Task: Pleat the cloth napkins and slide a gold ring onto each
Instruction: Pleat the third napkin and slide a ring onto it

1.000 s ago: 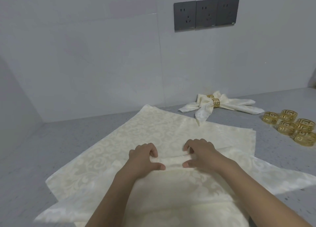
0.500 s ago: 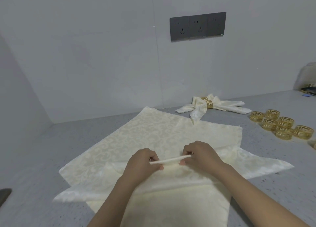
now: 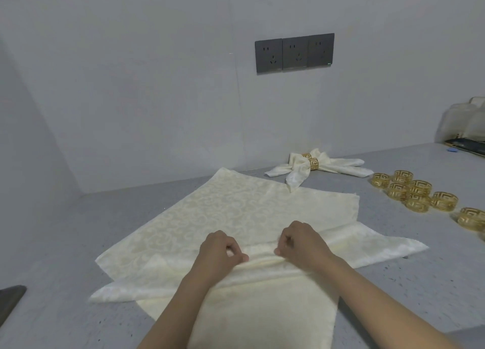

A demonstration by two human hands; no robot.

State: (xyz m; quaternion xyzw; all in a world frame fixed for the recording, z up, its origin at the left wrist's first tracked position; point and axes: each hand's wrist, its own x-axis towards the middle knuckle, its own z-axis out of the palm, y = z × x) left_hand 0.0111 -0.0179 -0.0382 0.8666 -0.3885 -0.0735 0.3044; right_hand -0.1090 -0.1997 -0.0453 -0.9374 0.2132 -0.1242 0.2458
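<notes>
1. Head view is showing both hands now pressing a pleat low against the cloth, where half a second ago they were lifting that fold up as a thin raised ridge; the left hand (image 3: 219, 250) and the right hand (image 3: 301, 242) are each pinching the fold of the top napkin (image 3: 236, 209) between thumb and curled fingers.
2. That lowering is suggesting another pleat is being laid down, so the pleating is advancing while most of the cloth beyond the hands is lying flat and unfolded; the ring step is not yet reached.
3. Under and on both sides of the hands, more napkins are lying stacked on the grey table (image 3: 65, 243).
4. Farther out, right of the right hand, loose gold rings (image 3: 417, 193) are sitting in a cluster.
5. Beyond the hands, a finished napkin (image 3: 315, 166) is already wearing its ring.
6. Farthest off, wall sockets (image 3: 294, 52) are showing no readable writing; no brand or label is legible anywhere.
</notes>
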